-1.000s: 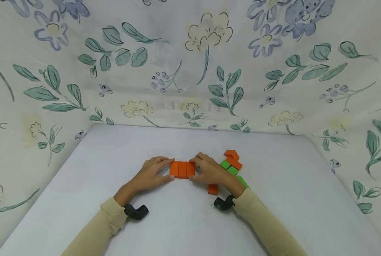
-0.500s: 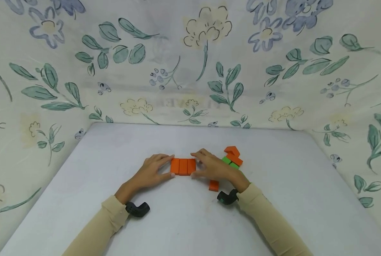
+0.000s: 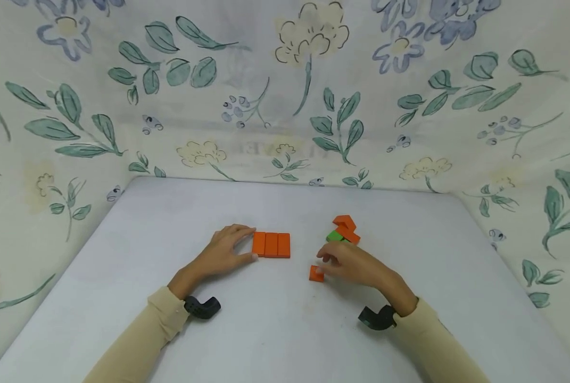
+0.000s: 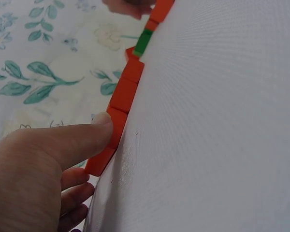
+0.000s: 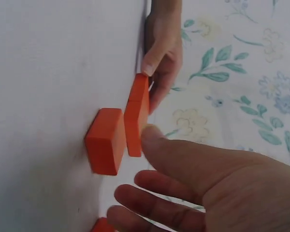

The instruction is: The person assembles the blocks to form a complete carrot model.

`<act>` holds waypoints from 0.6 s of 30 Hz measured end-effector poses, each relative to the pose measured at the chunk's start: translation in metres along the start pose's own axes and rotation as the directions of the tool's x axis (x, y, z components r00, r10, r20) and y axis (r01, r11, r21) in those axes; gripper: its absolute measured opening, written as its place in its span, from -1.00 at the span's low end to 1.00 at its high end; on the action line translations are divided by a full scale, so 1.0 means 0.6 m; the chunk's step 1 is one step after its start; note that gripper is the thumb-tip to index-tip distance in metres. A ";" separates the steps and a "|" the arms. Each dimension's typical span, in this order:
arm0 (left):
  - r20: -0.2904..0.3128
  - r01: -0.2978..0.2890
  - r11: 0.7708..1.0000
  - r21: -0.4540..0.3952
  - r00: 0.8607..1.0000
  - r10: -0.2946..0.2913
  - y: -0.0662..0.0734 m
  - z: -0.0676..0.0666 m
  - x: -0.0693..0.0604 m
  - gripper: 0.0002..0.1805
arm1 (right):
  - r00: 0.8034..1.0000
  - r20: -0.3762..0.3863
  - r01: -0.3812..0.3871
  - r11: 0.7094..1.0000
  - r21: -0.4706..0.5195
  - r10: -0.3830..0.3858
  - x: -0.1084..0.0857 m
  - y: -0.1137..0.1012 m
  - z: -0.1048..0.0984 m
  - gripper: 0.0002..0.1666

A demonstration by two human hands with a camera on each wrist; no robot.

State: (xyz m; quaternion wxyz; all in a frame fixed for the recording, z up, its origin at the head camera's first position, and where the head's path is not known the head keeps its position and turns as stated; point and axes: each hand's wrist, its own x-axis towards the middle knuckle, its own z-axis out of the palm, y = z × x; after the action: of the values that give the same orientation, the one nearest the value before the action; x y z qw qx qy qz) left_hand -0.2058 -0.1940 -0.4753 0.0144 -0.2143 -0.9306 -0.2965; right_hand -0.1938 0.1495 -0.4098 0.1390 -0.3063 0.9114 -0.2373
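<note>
Three orange blocks (image 3: 271, 245) stand side by side in a row on the white table. My left hand (image 3: 215, 258) holds the row's left end, its thumb at the near corner and a finger at the far one; the left wrist view shows that thumb against an orange face. A small orange block (image 3: 315, 274) lies to the right and nearer the front. Over its right edge is my right hand (image 3: 356, 264), thumb tip beside it and fingers bent loosely. In the right wrist view, the small block (image 5: 105, 140) stands clear of the curled fingers (image 5: 150, 203).
Beyond my right hand are an orange triangular block (image 3: 344, 221), another orange block (image 3: 349, 234) and a green block (image 3: 333, 236), partly hidden by the hand. A flower-patterned cloth (image 3: 246, 106) rises behind the table (image 3: 193, 202).
My right hand has let go of the row's right end and moved right and nearer, to the small orange block. My left hand has stayed at the row.
</note>
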 end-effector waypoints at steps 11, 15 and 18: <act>-0.010 -0.009 1.000 0.003 1.000 0.009 -0.004 0.000 0.003 -0.27 | 0.975 0.081 0.216 0.967 -0.132 -0.207 -0.012 0.012 0.005 -0.45; -0.010 -0.007 1.000 0.002 1.000 0.007 -0.005 0.002 0.003 -0.27 | 0.961 0.063 0.278 0.945 -0.171 -0.271 -0.012 0.020 0.015 -0.52; 0.002 0.005 1.000 0.004 1.000 -0.005 -0.003 0.003 0.001 -0.28 | 0.973 0.068 0.228 0.963 -0.142 -0.221 -0.014 0.020 0.017 -0.62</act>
State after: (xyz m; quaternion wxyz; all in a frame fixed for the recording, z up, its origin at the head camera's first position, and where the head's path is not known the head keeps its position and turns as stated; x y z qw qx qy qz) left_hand -0.2071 -0.1937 -0.4776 0.0133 -0.2123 -0.9317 -0.2944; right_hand -0.1892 0.1596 -0.4237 0.1112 -0.4231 0.8821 -0.1748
